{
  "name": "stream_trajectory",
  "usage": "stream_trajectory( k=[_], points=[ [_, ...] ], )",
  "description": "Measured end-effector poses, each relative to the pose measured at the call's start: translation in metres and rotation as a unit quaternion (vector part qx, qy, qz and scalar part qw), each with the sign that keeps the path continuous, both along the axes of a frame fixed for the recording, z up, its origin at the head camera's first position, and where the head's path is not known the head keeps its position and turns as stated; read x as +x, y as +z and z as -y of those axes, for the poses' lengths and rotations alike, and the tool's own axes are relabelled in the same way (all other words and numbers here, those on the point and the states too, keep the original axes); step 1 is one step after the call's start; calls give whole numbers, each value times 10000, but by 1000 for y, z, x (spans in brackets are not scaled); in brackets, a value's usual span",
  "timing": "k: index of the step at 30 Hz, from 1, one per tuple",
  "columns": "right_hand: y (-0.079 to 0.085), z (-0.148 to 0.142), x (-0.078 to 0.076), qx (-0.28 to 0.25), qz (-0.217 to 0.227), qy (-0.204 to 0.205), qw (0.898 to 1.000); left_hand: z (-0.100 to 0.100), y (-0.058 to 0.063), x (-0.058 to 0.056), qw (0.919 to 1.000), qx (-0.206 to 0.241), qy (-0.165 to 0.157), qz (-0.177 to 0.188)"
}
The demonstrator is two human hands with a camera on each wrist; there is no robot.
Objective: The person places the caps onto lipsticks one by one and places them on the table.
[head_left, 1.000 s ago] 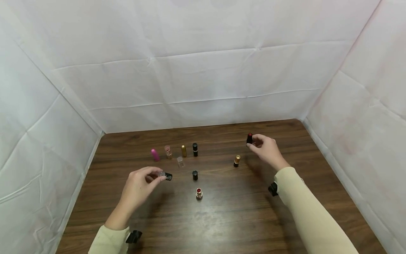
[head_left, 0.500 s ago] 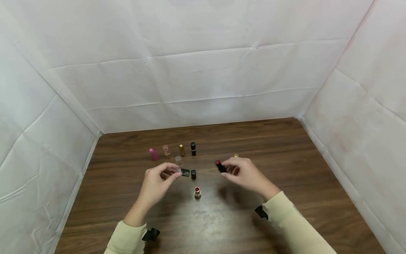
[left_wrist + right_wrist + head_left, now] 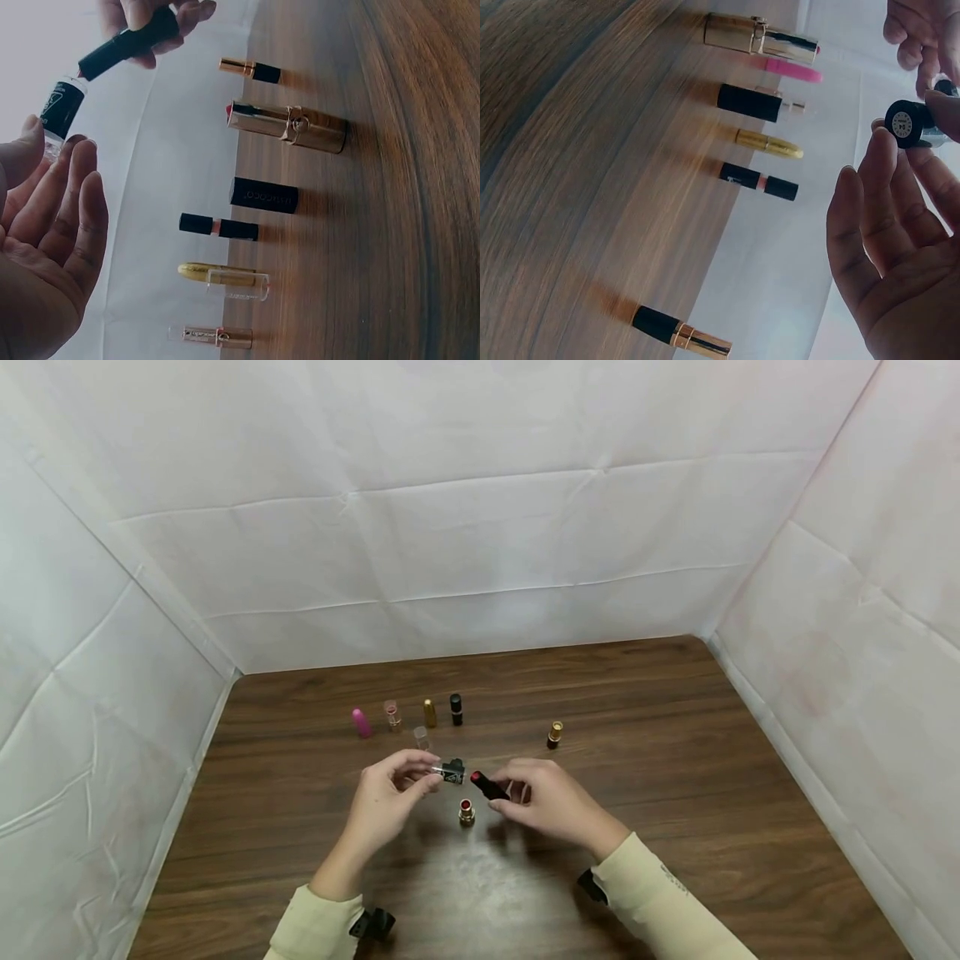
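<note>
My left hand (image 3: 386, 793) pinches a clear cap with a black printed band (image 3: 453, 772) between thumb and fingers. In my right hand (image 3: 551, 797) is a black uncapped lipstick (image 3: 491, 787), its red tip pointing at that cap. The left wrist view shows the red tip at the mouth of the cap (image 3: 61, 111); whether it has entered is unclear. A round label marks the lipstick's base (image 3: 904, 124) in the right wrist view. Below the hands stands an open gold lipstick (image 3: 467, 814). A black cap (image 3: 262, 195) stands behind, mostly hidden in the head view.
Toward the back left stand a pink lipstick (image 3: 362, 723), a rose-gold lipstick (image 3: 393, 717), a gold bullet-shaped tube (image 3: 430, 713), a black lipstick (image 3: 457, 710) and a clear cap (image 3: 422, 738). A black-and-gold tube (image 3: 554, 735) stands to the right. White cloth walls (image 3: 480, 552) border the wooden table.
My right hand has brought the black lipstick from the back right to the middle, tilting it leftward. My left hand has moved right with the clear cap, so the two now nearly meet.
</note>
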State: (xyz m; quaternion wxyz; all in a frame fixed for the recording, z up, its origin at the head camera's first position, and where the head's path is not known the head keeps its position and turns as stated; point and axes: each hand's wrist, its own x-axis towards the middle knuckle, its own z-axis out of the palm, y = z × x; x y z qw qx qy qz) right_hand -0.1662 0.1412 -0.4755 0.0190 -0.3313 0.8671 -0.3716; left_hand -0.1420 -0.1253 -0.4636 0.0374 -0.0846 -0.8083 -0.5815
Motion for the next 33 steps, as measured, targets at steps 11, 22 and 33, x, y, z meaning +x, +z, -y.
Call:
stream_trajectory(
  k=[11, 22, 33],
  points=[
    [4, 3, 3, 304, -440, 36, 9986, -6, -1, -1, 9994, -157, -198, -253],
    [8, 4, 5, 738, -1409, -31, 9873, -11, -5, 1, 9976, -388, -340, -454],
    [16, 6, 10, 333, -1399, -308, 9891, -16, -8, 2, 9971, -402, -417, -493]
  ],
)
